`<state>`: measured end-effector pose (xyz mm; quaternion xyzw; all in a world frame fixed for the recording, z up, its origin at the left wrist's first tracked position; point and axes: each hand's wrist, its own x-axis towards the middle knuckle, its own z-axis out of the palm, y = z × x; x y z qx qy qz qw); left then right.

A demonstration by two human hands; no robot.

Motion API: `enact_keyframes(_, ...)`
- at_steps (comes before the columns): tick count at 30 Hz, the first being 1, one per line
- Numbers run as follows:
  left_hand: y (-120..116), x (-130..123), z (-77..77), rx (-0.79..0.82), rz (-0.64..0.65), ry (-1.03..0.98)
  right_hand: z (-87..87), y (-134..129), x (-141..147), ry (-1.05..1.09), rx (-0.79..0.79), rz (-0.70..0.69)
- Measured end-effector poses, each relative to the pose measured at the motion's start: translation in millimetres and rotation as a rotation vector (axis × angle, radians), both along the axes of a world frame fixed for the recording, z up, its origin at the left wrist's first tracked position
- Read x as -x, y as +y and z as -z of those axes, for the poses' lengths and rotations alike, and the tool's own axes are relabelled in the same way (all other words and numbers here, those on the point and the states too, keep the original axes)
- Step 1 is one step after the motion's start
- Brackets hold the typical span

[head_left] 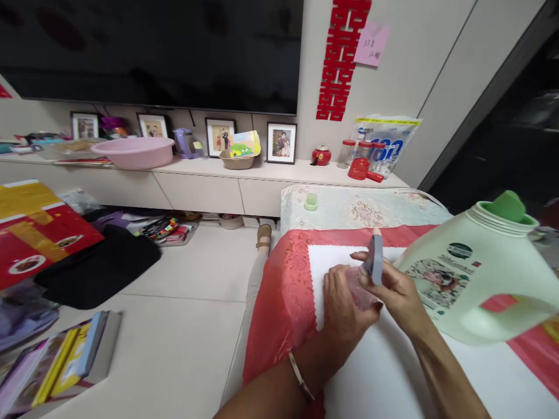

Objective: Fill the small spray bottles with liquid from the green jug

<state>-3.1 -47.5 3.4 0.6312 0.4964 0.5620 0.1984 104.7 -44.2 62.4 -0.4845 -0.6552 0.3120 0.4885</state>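
A small clear pinkish bottle [360,289] is held above the white-topped table. My left hand [341,308] is wrapped round its body. At the bottle's mouth, my right hand [399,294] grips a grey cap [376,259], with one finger up at its top end. Just right of my hands stands a large pale green detergent jug [471,279], uncapped, with a green spout at its mouth. A light green cap [311,202] sits on the flowered cloth towards the back of the table.
A long shelf [196,174] behind holds a pink basin [135,152], framed photos, a red pot [321,155], jars and a white-blue bag [386,145]. Red cloth [279,302] hangs over the table's left edge. Books and a black bag [105,265] lie at the left.
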Motion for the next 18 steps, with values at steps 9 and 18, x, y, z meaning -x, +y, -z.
enact_keyframes(9,3.5,6.9,-3.2,0.011,-0.051,0.013,10.2,-4.8,25.8,0.209,-0.065,0.263)
enact_keyframes(18,8.0,4.0,0.1,-0.123,-0.166,0.050,8.8,-3.0,26.3,0.351,0.012,0.101)
